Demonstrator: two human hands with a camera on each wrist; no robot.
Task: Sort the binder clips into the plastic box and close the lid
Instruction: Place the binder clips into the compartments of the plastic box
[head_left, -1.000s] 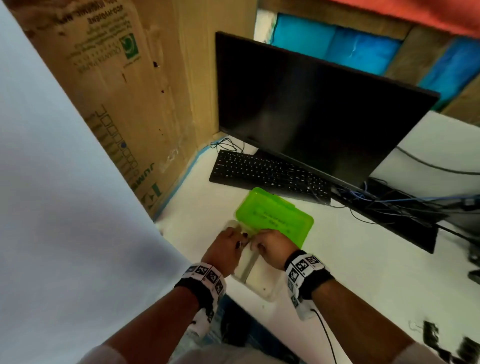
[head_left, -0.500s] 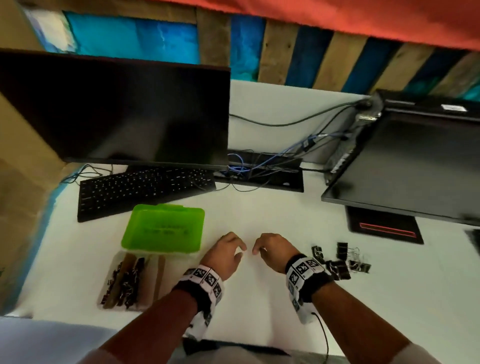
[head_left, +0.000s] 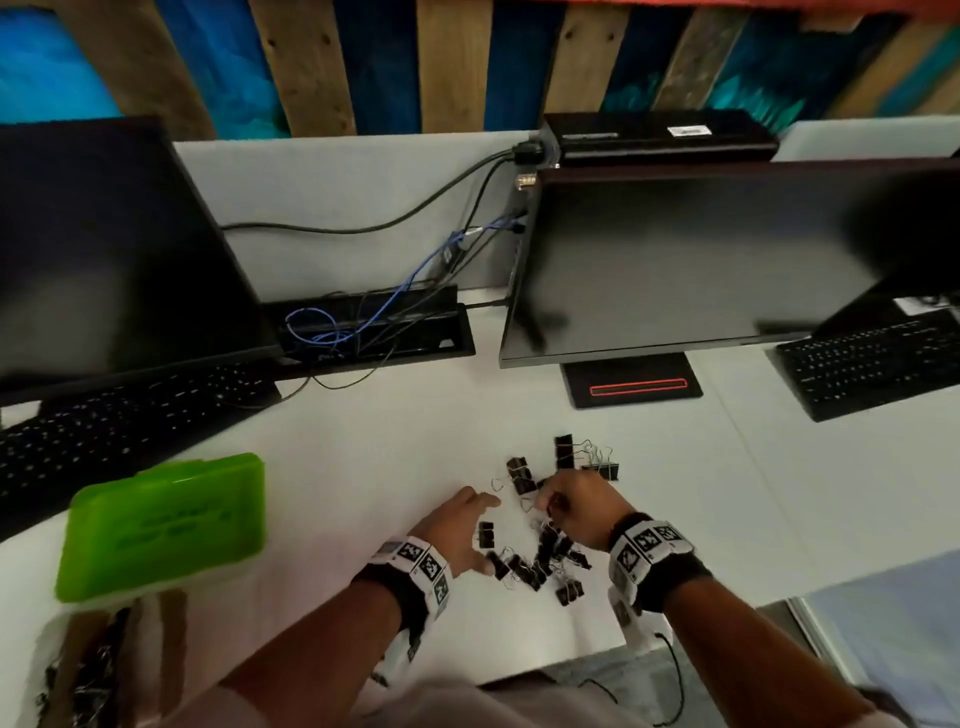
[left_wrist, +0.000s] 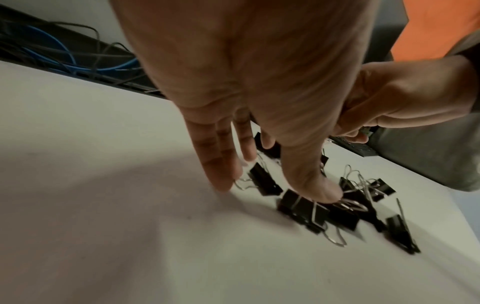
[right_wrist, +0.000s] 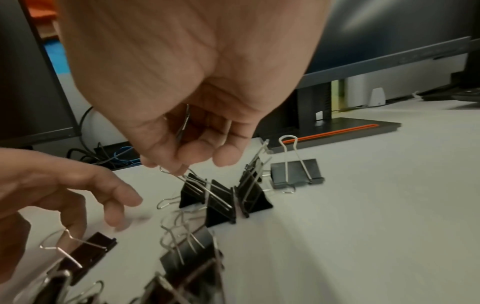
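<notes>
Several black binder clips (head_left: 540, 558) lie scattered on the white desk (head_left: 363, 467). My left hand (head_left: 483, 535) hovers over their left side with straight, spread fingers; in the left wrist view its thumb tip (left_wrist: 320, 194) touches a clip (left_wrist: 303, 208). My right hand (head_left: 550, 501) is curled at the far side of the pile and pinches the wire handle of a binder clip (right_wrist: 197, 185). The plastic box stands at the left, its green lid (head_left: 166, 525) raised and its clear base (head_left: 47, 639), blurred, holding clips.
Two dark monitors (head_left: 675, 260) stand behind, one with a red-striped foot (head_left: 636, 387). Keyboards (head_left: 119, 421) lie far left and far right. A cable tray (head_left: 374, 327) with blue and black wires sits between the monitors. The desk's front edge (head_left: 545, 670) runs just below the clips.
The view swung right from the box to the clip pile. Both hands left the box and moved right onto the clips. My right hand has pinched a clip's handle.
</notes>
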